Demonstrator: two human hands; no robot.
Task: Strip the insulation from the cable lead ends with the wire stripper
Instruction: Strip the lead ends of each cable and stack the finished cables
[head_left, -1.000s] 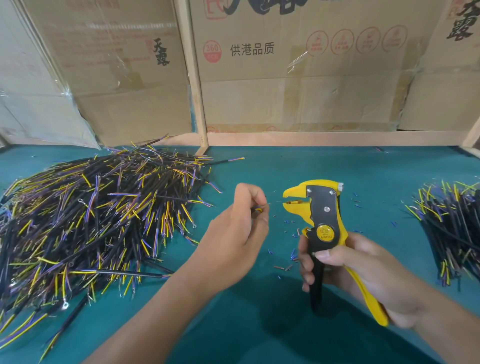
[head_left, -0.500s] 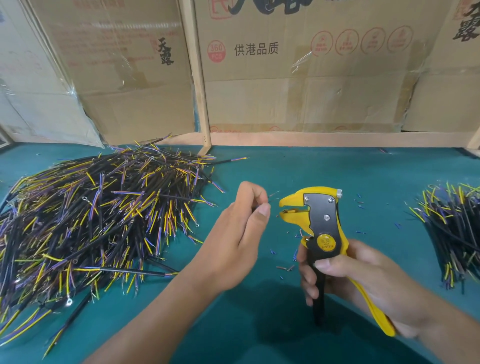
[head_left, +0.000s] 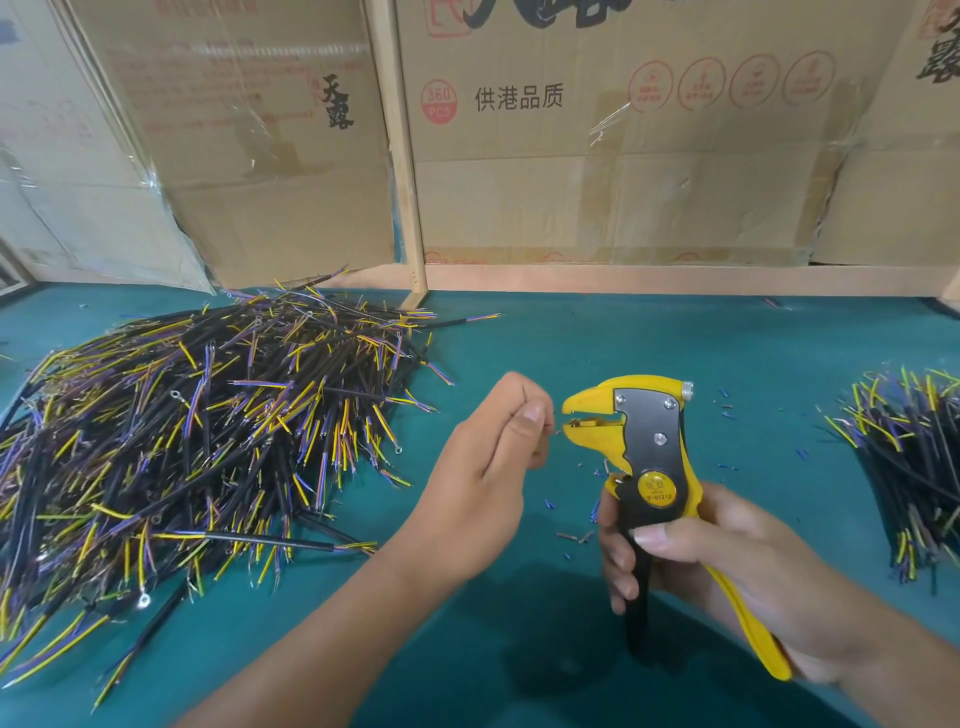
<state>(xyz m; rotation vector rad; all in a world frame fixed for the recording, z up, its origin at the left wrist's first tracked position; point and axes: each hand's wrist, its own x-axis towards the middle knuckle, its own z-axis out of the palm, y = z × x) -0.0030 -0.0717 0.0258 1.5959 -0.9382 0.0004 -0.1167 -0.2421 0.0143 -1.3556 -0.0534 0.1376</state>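
Note:
My right hand grips the handles of a yellow and black wire stripper, held upright with its jaws pointing left. My left hand is curled just left of the jaws and pinches a thin cable lead between thumb and forefinger. Only a tiny lead tip shows, a short gap from the jaws. The rest of that cable is hidden inside the hand.
A big heap of black cables with yellow and purple leads covers the left of the green table. A smaller cable pile lies at the right edge. Insulation scraps litter the table under the stripper. Cardboard boxes stand behind.
The lead came out of the jaws and my left hand lifted slightly; now it has dropped back level with the jaws. The stripper has stayed upright in my right hand.

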